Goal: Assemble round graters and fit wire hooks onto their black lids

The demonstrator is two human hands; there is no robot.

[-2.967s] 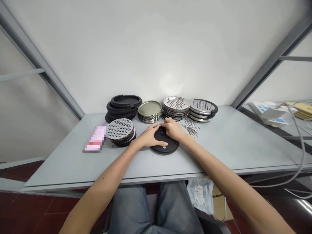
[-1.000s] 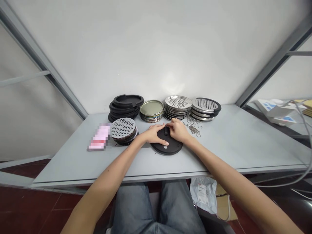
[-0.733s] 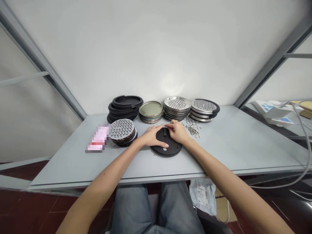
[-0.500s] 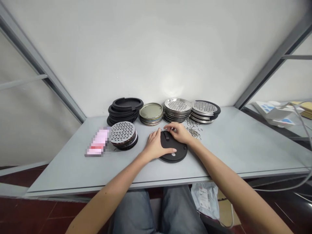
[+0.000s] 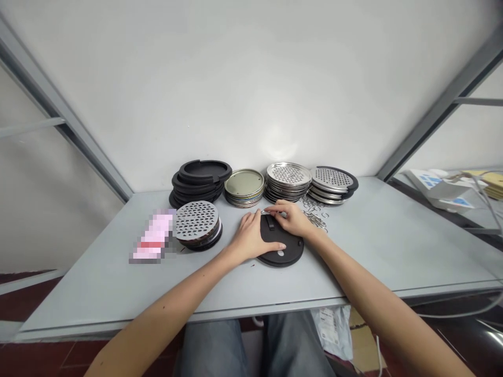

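Observation:
A black round disc [image 5: 288, 255] lies on the table in front of me, with a short black strap [image 5: 271, 222], a pale spot and a small dark stud on its upper face. My left hand [image 5: 249, 236] grips its left side, thumb across the top. At the far edge, beside the strap, my right hand [image 5: 293, 219] pinches a small shiny metal piece [image 5: 267, 212]; its exact shape is partly hidden by the fingers. Loose metal rings [image 5: 315, 220] lie just beyond the right hand.
Along the wall stand black round holders [image 5: 196, 186], olive-topped discs [image 5: 244, 184], perforated metal grater discs [image 5: 288, 175] and black-rimmed graters [image 5: 334, 180]. Nearer left are another grater stack [image 5: 197, 221] and a blurred pink object [image 5: 154, 235]. The table's front edge [image 5: 275, 308] runs before my lap.
The view has shifted slightly. My right fingers have drawn in at the disc's far edge, and the shiny metal piece now shows more clearly. My left hand keeps its hold.

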